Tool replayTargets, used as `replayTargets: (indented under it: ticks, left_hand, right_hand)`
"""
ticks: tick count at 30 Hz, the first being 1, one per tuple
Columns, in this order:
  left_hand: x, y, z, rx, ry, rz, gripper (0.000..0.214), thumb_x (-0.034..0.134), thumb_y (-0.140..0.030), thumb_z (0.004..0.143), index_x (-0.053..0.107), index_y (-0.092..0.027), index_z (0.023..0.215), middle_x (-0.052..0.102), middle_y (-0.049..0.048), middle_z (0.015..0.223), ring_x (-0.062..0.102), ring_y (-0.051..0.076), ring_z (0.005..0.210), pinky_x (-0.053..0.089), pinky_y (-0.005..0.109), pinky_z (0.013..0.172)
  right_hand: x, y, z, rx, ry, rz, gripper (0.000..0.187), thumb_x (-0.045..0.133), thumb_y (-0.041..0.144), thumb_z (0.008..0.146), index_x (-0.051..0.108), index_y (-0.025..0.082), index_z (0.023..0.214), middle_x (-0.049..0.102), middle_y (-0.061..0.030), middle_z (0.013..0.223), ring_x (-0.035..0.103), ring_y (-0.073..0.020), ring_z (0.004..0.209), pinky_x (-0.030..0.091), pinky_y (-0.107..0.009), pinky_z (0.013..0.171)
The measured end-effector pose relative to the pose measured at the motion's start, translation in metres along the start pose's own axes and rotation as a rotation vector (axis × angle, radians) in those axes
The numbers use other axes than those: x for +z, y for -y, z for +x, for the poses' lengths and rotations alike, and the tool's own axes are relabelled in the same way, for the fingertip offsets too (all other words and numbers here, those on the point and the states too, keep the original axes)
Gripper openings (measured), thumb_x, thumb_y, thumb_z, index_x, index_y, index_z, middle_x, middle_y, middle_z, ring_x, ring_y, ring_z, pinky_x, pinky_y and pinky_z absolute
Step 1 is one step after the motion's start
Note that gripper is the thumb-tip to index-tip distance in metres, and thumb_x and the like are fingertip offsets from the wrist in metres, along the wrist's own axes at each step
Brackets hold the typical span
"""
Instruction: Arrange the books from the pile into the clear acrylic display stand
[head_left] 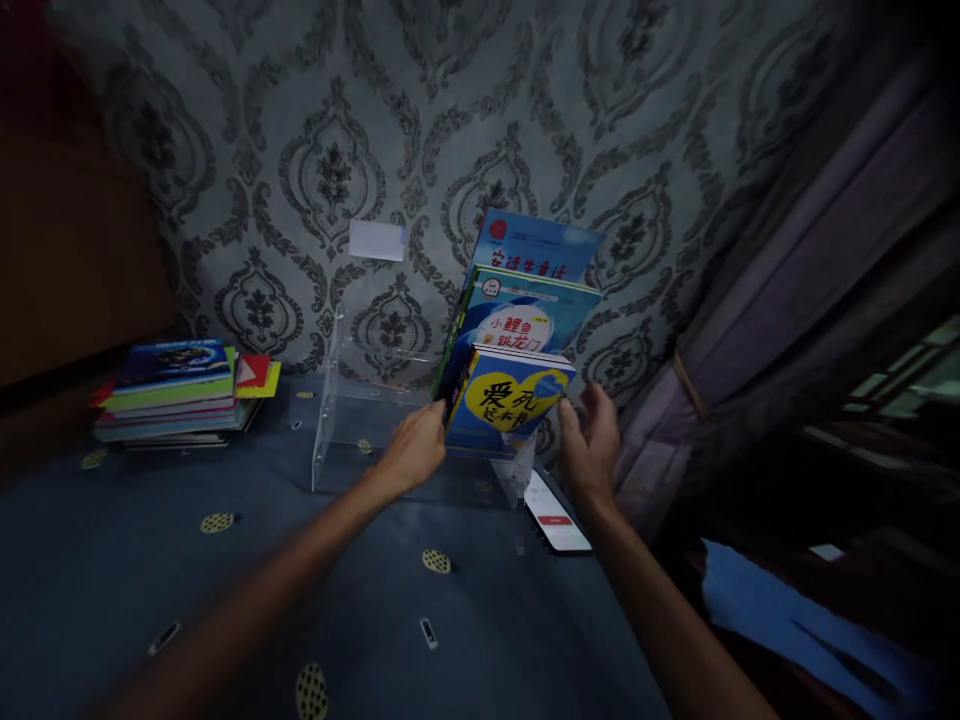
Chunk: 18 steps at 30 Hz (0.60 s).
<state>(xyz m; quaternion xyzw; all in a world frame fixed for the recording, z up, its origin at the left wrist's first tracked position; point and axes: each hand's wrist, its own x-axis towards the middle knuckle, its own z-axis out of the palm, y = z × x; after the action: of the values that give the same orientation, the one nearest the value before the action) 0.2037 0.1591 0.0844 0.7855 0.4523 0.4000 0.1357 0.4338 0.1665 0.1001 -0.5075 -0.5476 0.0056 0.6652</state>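
Several stacked books (172,385) lie well left of my left hand (416,445); nearer it stands a clear acrylic book rack (321,440). I have that hand closed on the lower spine of the blue yellow-heart book (510,400), presumably to steady it upright. The book sits just right of this grip; past it, my right hand (592,440) is spread, contact unclear.

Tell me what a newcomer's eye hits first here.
The blue book with the yellow heart, front right on the clear stand, between the left hand at its left edge and the right hand by its right. Next, the lit phone lying by the stand's right end, then the stack of books at far left on the table.
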Motion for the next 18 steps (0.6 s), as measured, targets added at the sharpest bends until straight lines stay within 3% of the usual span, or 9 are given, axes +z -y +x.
replayTargets:
  ticks: [2,6,10,18]
  left_hand:
    - [0.007,-0.002,-0.001,-0.027,-0.014,-0.024,0.043,0.04,-0.005,0.086,0.055,-0.013,0.126,0.066,0.0165,0.124,0.058,0.028,0.121,0.043,0.043,0.106]
    - [0.016,-0.004,0.0,-0.017,-0.044,-0.114,0.043,0.041,-0.006,0.087,0.055,-0.014,0.126,0.066,0.0151,0.124,0.059,0.027,0.12,0.044,0.042,0.107]
    - [0.018,-0.003,0.004,0.0,-0.05,-0.167,0.041,0.042,-0.005,0.086,0.057,-0.015,0.122,0.067,0.0139,0.121,0.061,0.026,0.117,0.047,0.04,0.103]
    - [0.018,0.002,0.009,0.016,-0.036,-0.204,0.04,0.047,-0.004,0.082,0.06,-0.019,0.117,0.07,0.0095,0.116,0.064,0.024,0.112,0.048,0.038,0.101]
  right_hand:
    - [0.004,-0.021,-0.006,0.177,0.002,0.11,0.06,0.056,0.053,0.081,0.056,0.015,0.128,0.061,-0.0162,0.13,0.058,-0.0302,0.122,0.046,-0.051,0.101]
    - [0.015,-0.045,-0.013,0.435,-0.029,0.406,0.05,0.066,0.047,0.071,0.066,0.02,0.112,0.071,-0.0096,0.114,0.066,-0.0254,0.109,0.054,-0.04,0.09]
    - [0.02,-0.052,-0.02,0.481,-0.04,0.42,0.045,0.068,0.043,0.069,0.07,0.019,0.108,0.074,-0.0075,0.108,0.068,-0.023,0.102,0.056,-0.034,0.082]
    - [0.022,-0.069,-0.031,0.464,0.021,0.379,0.044,0.068,0.038,0.07,0.072,0.018,0.108,0.077,-0.006,0.096,0.072,-0.0231,0.085,0.059,-0.036,0.077]
